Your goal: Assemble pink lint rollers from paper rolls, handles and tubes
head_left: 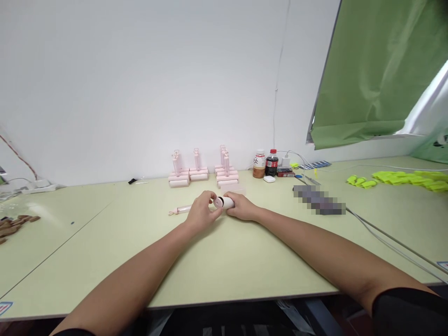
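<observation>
My right hand (242, 206) is wrapped round a short white cylinder (228, 202) just above the table, with a dark opening at its left end. At that end, my left hand (203, 209) pinches a pale pink round cap (218, 202) between thumb and finger. The cap is tilted, and a dark gap shows between it and the cylinder. A clear pink-tipped handle (182, 209) lies on the table, its right end hidden behind my left hand. Just behind my right hand is a translucent pink cover (235, 188).
Pink-and-white rollers with upright clear handles (179, 179) stand in groups by the wall. Right of them are a juice bottle (259, 164) and a cola bottle (272, 163). A blurred-out object (319, 200), cables and bright yellow pieces (395, 177) lie right; brown pieces (14, 226) lie far left.
</observation>
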The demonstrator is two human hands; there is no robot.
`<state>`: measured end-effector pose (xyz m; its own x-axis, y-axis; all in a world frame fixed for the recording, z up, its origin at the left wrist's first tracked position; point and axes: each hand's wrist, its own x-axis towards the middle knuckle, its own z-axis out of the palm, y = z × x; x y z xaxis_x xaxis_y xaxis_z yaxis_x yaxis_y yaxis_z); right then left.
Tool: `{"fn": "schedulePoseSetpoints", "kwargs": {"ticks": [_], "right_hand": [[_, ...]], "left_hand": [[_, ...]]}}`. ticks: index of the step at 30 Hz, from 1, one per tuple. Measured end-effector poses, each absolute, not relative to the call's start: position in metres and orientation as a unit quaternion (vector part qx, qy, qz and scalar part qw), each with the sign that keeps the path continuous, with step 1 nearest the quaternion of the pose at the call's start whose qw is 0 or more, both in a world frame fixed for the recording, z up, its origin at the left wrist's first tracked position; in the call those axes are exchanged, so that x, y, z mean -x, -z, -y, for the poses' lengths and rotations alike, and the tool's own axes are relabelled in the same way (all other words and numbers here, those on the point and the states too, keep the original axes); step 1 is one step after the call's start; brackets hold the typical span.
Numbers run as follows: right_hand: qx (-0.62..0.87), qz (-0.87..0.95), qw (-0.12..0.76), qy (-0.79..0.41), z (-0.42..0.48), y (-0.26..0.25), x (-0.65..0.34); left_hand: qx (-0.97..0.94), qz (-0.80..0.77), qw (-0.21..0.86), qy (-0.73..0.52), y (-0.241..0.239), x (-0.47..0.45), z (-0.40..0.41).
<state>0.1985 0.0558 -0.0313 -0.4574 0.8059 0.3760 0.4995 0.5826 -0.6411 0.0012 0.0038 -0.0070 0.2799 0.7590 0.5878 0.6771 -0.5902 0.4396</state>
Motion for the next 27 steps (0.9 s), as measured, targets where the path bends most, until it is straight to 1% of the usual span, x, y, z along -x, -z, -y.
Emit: {"fn": "schedulePoseSetpoints", "kwargs": {"ticks": [6, 9, 11, 14, 17, 20, 23, 27], "right_hand": [[0.424, 0.780, 0.370, -0.274, -0.061, 0.033, -0.200], [0.432, 0.760, 0.388, -0.292, -0.065, 0.036, -0.200], [0.436, 0.748, 0.399, -0.302, -0.068, 0.037, -0.200], [0.442, 0.727, 0.423, -0.311, -0.069, 0.036, -0.199], [0.444, 0.710, 0.445, -0.317, -0.068, 0.035, -0.199], [0.436, 0.713, 0.446, -0.320, -0.068, 0.034, -0.199], [0.424, 0.725, 0.440, -0.317, -0.068, 0.035, -0.199], [0.420, 0.741, 0.429, -0.301, -0.064, 0.033, -0.199]], "left_hand": [[-0.760, -0.464, 0.070, -0.449, 0.005, 0.000, -0.004], [-0.764, -0.455, 0.088, -0.448, 0.006, -0.001, -0.004], [-0.774, -0.446, 0.074, -0.442, 0.006, -0.001, -0.003], [-0.805, -0.444, 0.027, -0.393, 0.007, -0.002, -0.003], [-0.840, -0.458, -0.012, -0.290, 0.010, -0.003, -0.004], [-0.866, -0.457, -0.018, -0.202, 0.014, -0.003, -0.002], [-0.878, -0.446, -0.007, -0.172, 0.016, -0.002, 0.000], [-0.874, -0.450, -0.004, -0.184, 0.016, -0.003, 0.002]]}}
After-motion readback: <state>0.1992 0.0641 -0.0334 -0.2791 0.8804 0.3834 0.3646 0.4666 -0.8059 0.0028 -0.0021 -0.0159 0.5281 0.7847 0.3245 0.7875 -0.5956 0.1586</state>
